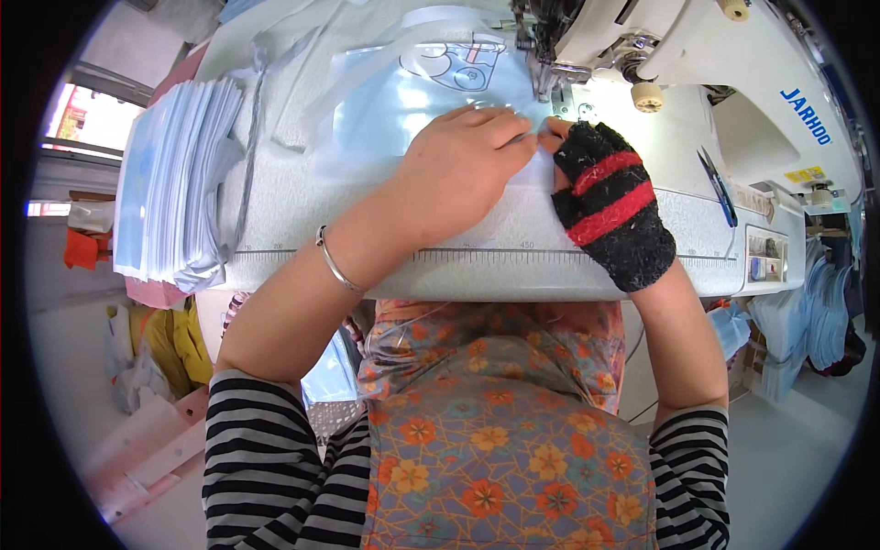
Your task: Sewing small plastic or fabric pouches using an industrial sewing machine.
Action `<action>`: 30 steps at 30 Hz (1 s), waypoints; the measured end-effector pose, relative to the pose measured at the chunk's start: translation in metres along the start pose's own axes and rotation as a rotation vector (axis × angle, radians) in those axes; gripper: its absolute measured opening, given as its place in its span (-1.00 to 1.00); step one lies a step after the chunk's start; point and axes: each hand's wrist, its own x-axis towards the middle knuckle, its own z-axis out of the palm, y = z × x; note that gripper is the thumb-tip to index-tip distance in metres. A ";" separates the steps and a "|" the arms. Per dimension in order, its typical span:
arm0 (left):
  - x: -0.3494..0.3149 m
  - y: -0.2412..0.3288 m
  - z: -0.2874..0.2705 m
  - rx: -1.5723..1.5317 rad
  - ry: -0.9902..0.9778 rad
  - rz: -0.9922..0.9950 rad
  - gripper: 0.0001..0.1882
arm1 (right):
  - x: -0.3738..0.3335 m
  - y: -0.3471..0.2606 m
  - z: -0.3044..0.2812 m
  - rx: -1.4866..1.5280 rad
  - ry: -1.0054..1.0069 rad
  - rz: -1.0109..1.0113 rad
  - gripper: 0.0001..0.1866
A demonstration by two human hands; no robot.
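Observation:
A glossy light blue plastic sheet (376,115) with a line drawing printed on it lies on the sewing machine table, beside the presser foot (543,87). My left hand (472,165), bare, rests over the sheet's near right part, its fingers bent and pressed together on the material. Just right of it, my right hand (610,197) wears a black fingerless glove with red stripes. Its thumb and forefinger are pinched at the sheet's right edge, close in front of the presser foot; the fingertips are partly hidden. A pale strip (367,69) loops across the sheet's far left side.
The white sewing machine (733,73) fills the far right. A thick stack of folded light blue pieces (174,183) stands at the table's left end. Dark-handled thread snips (718,188) and a small parts tray (766,257) lie right. A printed ruler (477,257) runs along the front edge.

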 end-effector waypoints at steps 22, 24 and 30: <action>0.019 -0.040 0.016 0.005 0.074 -0.014 -0.66 | 0.004 0.006 0.007 -0.012 -0.003 0.011 -0.55; 0.019 -0.041 0.016 -0.006 0.053 -0.019 -0.66 | 0.005 0.007 0.008 -0.004 -0.008 0.017 -0.55; 0.024 -0.041 0.015 0.008 0.013 -0.073 -0.71 | 0.005 0.007 0.008 0.034 0.032 0.042 -0.57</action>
